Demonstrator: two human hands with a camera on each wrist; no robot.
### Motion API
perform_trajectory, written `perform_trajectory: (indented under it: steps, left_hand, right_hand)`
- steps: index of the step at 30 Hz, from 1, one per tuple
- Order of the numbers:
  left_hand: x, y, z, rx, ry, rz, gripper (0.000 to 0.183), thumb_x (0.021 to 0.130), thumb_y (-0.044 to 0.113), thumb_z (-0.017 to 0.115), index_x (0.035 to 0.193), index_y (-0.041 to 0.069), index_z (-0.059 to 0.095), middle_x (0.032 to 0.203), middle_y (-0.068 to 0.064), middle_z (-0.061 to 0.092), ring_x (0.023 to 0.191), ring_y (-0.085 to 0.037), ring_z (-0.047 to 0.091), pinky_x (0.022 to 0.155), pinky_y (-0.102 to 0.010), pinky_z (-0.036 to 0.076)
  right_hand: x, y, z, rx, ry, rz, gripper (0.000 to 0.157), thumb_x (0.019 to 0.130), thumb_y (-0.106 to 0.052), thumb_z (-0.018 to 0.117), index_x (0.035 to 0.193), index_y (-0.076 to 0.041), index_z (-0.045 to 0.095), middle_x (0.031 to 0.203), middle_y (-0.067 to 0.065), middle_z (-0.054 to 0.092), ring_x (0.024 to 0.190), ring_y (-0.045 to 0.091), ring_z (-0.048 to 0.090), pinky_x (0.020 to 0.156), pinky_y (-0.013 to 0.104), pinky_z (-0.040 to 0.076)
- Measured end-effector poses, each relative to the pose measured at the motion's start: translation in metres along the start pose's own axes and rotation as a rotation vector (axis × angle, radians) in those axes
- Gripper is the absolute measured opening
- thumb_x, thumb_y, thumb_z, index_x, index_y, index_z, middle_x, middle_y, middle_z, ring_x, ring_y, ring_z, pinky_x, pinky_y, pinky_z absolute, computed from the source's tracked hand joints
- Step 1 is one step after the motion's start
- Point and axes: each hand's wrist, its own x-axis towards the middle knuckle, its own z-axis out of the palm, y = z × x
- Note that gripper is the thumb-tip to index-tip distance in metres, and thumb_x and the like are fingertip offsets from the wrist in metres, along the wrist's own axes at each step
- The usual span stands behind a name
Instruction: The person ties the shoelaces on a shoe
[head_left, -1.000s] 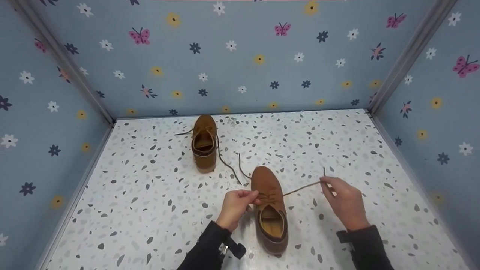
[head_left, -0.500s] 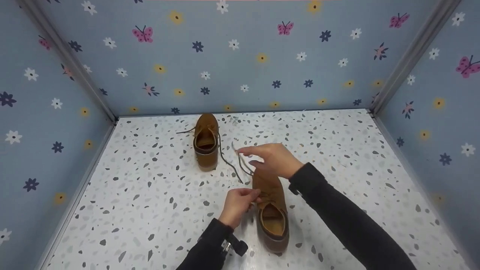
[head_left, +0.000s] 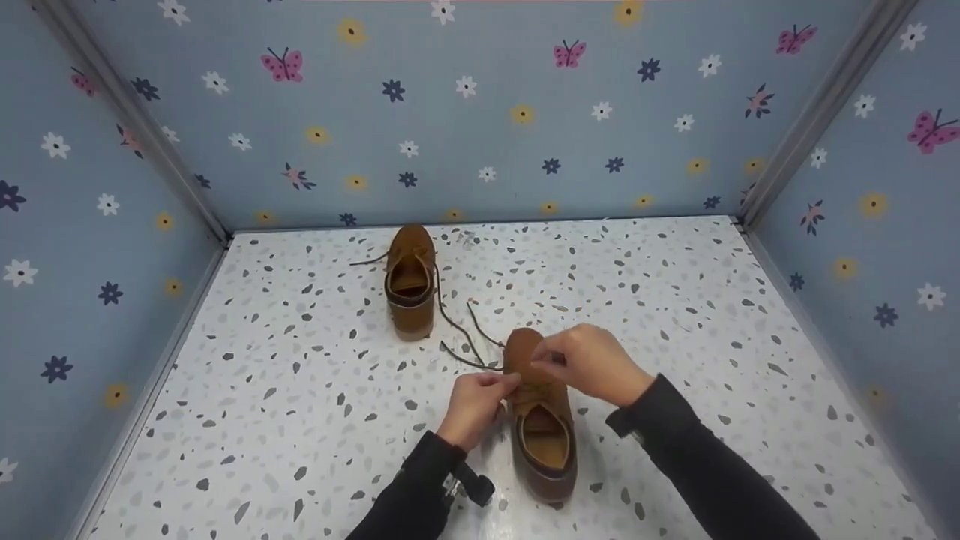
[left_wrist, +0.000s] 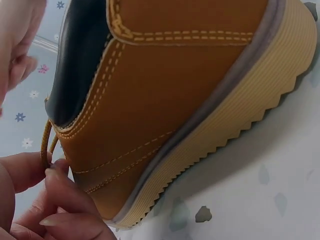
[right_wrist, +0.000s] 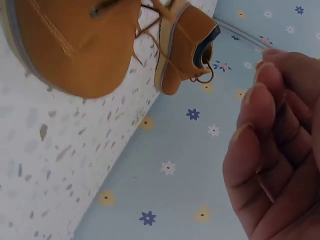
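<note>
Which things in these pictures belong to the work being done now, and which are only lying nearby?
In the work now:
Near shoe
Its lace
Left hand, pinching that lace
Right hand, over the toe

Only nearby:
Far shoe, untouched, maybe for later
Speckled surface underneath
Flowered wall behind

Speckled surface point(head_left: 720, 300), flowered blue wall point(head_left: 480, 139)

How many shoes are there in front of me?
2. The near shoe is between your left hand and right hand; the far shoe stands farther forward, to the left. No others show.
</note>
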Motion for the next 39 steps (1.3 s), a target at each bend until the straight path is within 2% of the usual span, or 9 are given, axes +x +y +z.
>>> perform_trajectory:
  steps: [5, 13, 15, 17, 20, 22, 26, 35, 39]
  left_hand:
    - [0.003, 0.002, -0.001, 0.029, 0.0, 0.01, 0.026, 0.087, 0.024, 0.076, 0.091, -0.002, 0.077, 0.072, -0.002, 0.068, 0.052, -0.01, 0.049, 0.046, -0.021, 0.037]
    - [0.008, 0.007, -0.004, 0.038, -0.066, -0.016, 0.031, 0.09, 0.032, 0.075, 0.084, 0.001, 0.077, 0.065, -0.001, 0.066, 0.049, -0.009, 0.049, 0.045, -0.02, 0.036]
    - [0.01, 0.009, -0.008, 0.123, -0.072, 0.035, 0.034, 0.092, 0.035, 0.071, 0.081, 0.003, 0.077, 0.065, -0.002, 0.067, 0.048, -0.01, 0.049, 0.045, -0.021, 0.036]
    - [0.013, 0.011, -0.011, 0.248, -0.046, 0.122, 0.031, 0.094, 0.034, 0.069, 0.085, 0.005, 0.077, 0.069, -0.001, 0.069, 0.054, -0.01, 0.054, 0.05, -0.024, 0.042]
    - [0.018, 0.013, -0.017, 0.482, 0.0, 0.265, 0.023, 0.093, 0.026, 0.071, 0.098, 0.004, 0.074, 0.08, -0.004, 0.069, 0.069, -0.017, 0.06, 0.064, -0.032, 0.047]
    - [0.023, 0.012, -0.019, 0.616, 0.013, 0.344, 0.027, 0.089, 0.019, 0.074, 0.111, 0.003, 0.071, 0.088, -0.008, 0.066, 0.081, -0.023, 0.061, 0.073, -0.037, 0.048]
    - [0.032, 0.007, -0.019, 0.753, -0.015, 0.431, 0.033, 0.087, 0.017, 0.076, 0.117, 0.006, 0.069, 0.094, -0.013, 0.061, 0.087, -0.027, 0.055, 0.075, -0.042, 0.044]
    - [0.044, 0.004, -0.017, 0.76, 0.0, 0.51, 0.005, 0.084, 0.013, 0.078, 0.087, 0.013, 0.074, 0.089, -0.003, 0.065, 0.086, -0.024, 0.057, 0.079, -0.039, 0.044]
    - [0.043, 0.008, -0.017, 0.649, -0.063, 0.443, 0.004, 0.088, 0.013, 0.073, 0.089, 0.012, 0.069, 0.086, 0.001, 0.068, 0.08, -0.02, 0.061, 0.075, -0.035, 0.048]
  right_hand:
    - [-0.021, -0.015, 0.029, 0.017, -0.015, 0.083, 0.012, 0.087, -0.028, 0.077, 0.091, -0.016, 0.078, 0.08, -0.007, 0.073, 0.065, 0.004, 0.063, 0.059, 0.023, 0.051]
    - [-0.026, -0.023, 0.051, -0.068, 0.031, 0.173, 0.016, 0.083, -0.031, 0.081, 0.083, -0.016, 0.076, 0.072, -0.006, 0.07, 0.059, 0.008, 0.06, 0.053, 0.026, 0.047]
    - [-0.026, -0.023, 0.052, -0.072, 0.047, 0.19, 0.014, 0.084, -0.029, 0.08, 0.081, -0.016, 0.075, 0.07, -0.006, 0.069, 0.057, 0.008, 0.058, 0.052, 0.026, 0.046]
    - [-0.026, -0.023, 0.052, -0.072, 0.063, 0.207, 0.013, 0.085, -0.027, 0.079, 0.079, -0.016, 0.074, 0.069, -0.007, 0.067, 0.056, 0.008, 0.057, 0.051, 0.026, 0.046]
    - [-0.027, -0.023, 0.052, -0.057, 0.073, 0.242, 0.012, 0.086, -0.026, 0.078, 0.08, -0.017, 0.073, 0.069, -0.008, 0.066, 0.056, 0.007, 0.056, 0.052, 0.026, 0.045]
    - [-0.028, -0.023, 0.053, -0.044, 0.069, 0.255, 0.012, 0.087, -0.027, 0.077, 0.081, -0.017, 0.073, 0.069, -0.009, 0.066, 0.057, 0.006, 0.057, 0.053, 0.026, 0.045]
    - [-0.029, -0.023, 0.053, 0.003, 0.053, 0.286, 0.012, 0.088, -0.027, 0.076, 0.083, -0.017, 0.073, 0.07, -0.009, 0.066, 0.056, 0.003, 0.055, 0.052, 0.024, 0.045]
    - [-0.027, -0.024, 0.055, 0.087, 0.034, 0.335, 0.013, 0.089, -0.028, 0.074, 0.086, -0.015, 0.074, 0.071, -0.009, 0.065, 0.055, 0.001, 0.053, 0.052, 0.023, 0.045]
    - [-0.027, -0.021, 0.051, 0.13, 0.044, 0.382, 0.01, 0.089, -0.026, 0.074, 0.084, -0.017, 0.072, 0.068, -0.012, 0.062, 0.054, 0.002, 0.052, 0.05, 0.024, 0.044]
